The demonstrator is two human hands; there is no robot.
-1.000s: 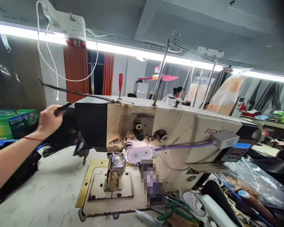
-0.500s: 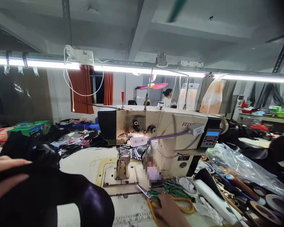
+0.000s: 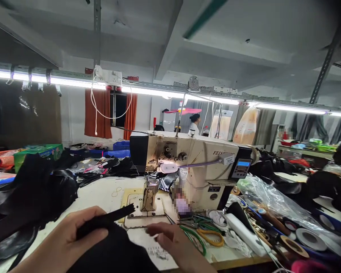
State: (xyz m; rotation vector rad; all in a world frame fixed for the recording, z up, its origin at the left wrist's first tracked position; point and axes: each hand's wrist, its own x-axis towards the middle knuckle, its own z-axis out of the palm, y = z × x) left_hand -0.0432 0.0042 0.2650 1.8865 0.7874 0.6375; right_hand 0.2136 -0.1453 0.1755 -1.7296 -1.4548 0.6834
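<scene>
My left hand [image 3: 82, 231] is closed on a black fabric piece [image 3: 108, 252], thumb below and fingers above. A folded strip of it, with a jagged end, points right toward the sewing machine's post [image 3: 149, 195]. My right hand [image 3: 173, 240] is just right of the fabric, fingers loosely bent and apart, with nothing visible in them. To its right lie yellow-handled scissors [image 3: 210, 238] and green-handled scissors [image 3: 194, 240] on the table. The cream sewing machine [image 3: 199, 170] stands behind both hands.
Black pieces [image 3: 53, 189] are heaped at the left. Rolls of tape [image 3: 294, 246], a white tool [image 3: 247, 233] and clear plastic film [image 3: 275, 197] crowd the right. A lit tube [image 3: 147, 91] runs overhead. Another person [image 3: 194, 125] is beyond the machine.
My right hand has let go of the yellow-handled scissors and moved left toward the fabric. My left hand has brought the black fabric right, in front of the machine. The view has shifted.
</scene>
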